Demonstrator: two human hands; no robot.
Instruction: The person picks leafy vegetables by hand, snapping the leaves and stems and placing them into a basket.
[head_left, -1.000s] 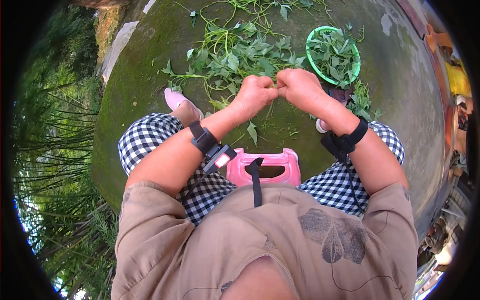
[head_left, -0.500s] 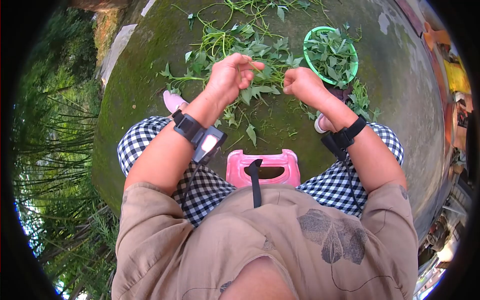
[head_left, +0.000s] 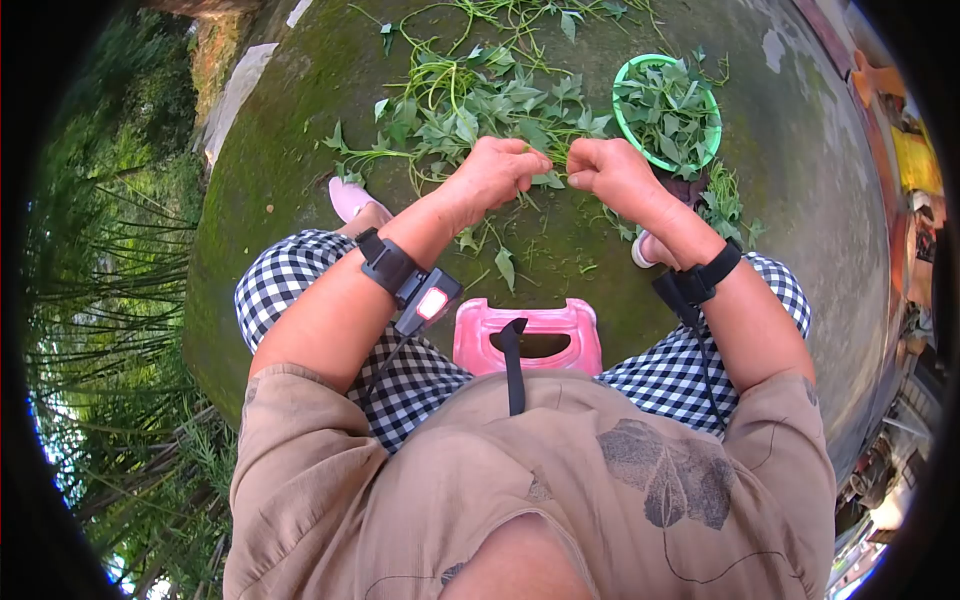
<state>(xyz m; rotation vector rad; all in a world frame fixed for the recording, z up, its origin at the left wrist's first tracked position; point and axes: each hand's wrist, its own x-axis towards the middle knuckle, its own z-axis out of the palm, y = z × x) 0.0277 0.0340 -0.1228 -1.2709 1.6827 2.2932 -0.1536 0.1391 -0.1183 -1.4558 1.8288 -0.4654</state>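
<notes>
My left hand (head_left: 502, 172) is closed in a pinch on a thin green stem (head_left: 536, 156), its fingertips pointing toward the other hand. Just to the right, my right hand (head_left: 612, 172) has its fingers curled into a pinch; what it holds, if anything, is too small to make out. A small gap separates the two hands. Beyond them a pile of leafy green vines (head_left: 480, 105) is spread over the mossy ground. A green-rimmed basket (head_left: 716, 130) full of picked leaves (head_left: 668, 112) stands to the right, beyond my right hand.
A pink plastic stool (head_left: 527, 336) is between my knees. More greens (head_left: 722, 200) lie by my right foot, below the basket. A loose leaf (head_left: 505, 266) rests on the ground before the stool. Bushes (head_left: 120, 250) border the left side; assorted objects line the far right.
My left hand moved away from my right hand, up and to the left, then came back down close to it. My right hand stayed nearly in place.
</notes>
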